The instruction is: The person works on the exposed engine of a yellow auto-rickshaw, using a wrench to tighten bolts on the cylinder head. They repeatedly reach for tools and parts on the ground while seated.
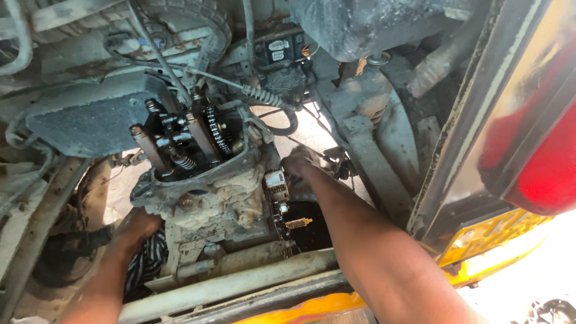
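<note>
- I look down into a grimy engine bay; the engine [207, 180] sits in the middle with its top cover off, so the open head works like a dirty tray — inside it I see a timing chain [212, 129] on its sprocket, a coiled valve spring [184, 161] and dark rocker parts.
- My left hand [137, 227] reaches in low on the left side of the engine, pressed against the underside of the crusted casing. The fingers are tucked out of sight behind the block, so I cannot tell how far they are spread or whether they grip anything.
- My right hand [298, 163] goes in on the right side of the engine, just beside a small finned silver part [275, 183]. The fingers curl downward and seem closed around something dark — what it is I cannot make out.
- A brass fitting [298, 223] sticks out of the engine's right flank, below my right forearm.
- A sheathed cable [264, 96] with a coiled section runs across above the open head.
- A flat grey cover [84, 117] lies to the left of the head.
- A yellow body panel [480, 240] and a red lamp [540, 162] frame the right edge.
</note>
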